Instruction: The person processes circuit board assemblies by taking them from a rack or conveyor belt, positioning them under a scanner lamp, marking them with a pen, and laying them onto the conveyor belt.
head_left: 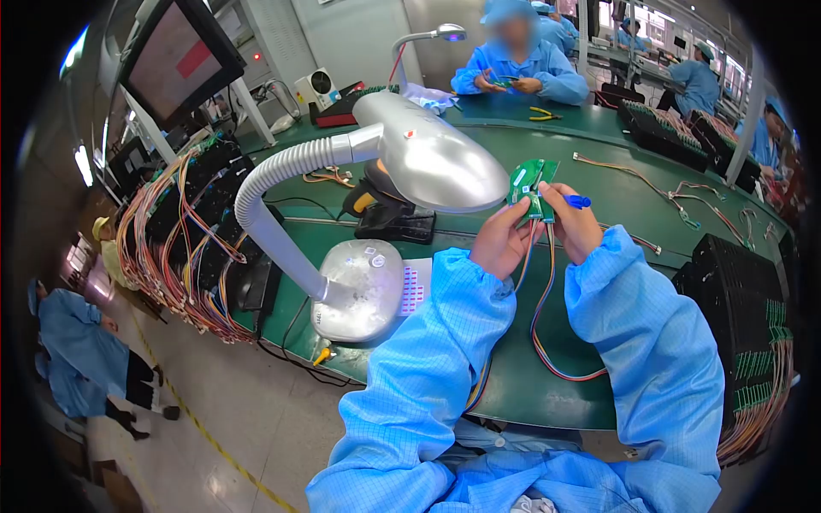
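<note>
Under the lamp head, both my hands hold a green circuit board [530, 178] up above the bench. My left hand [500, 239] pinches its lower left edge with the thumb on top. My right hand [575, 224] closes on the right side, and a blue pen-like item [578, 202] sticks out between its fingers. Part of the board is covered by my fingers, so I cannot tell whether it is one board or two side by side. Coloured wires [537, 329] hang from the board's lower edge down to the green bench [564, 402].
A silver gooseneck lamp [428, 154] stands left, beside a barcode scanner [372, 192] and a label sheet [415, 286]. Black racks of wired boards [740, 316] flank both sides. Loose cables [633, 171] and yellow pliers [544, 114] lie farther back. A co-worker [522, 64] sits opposite.
</note>
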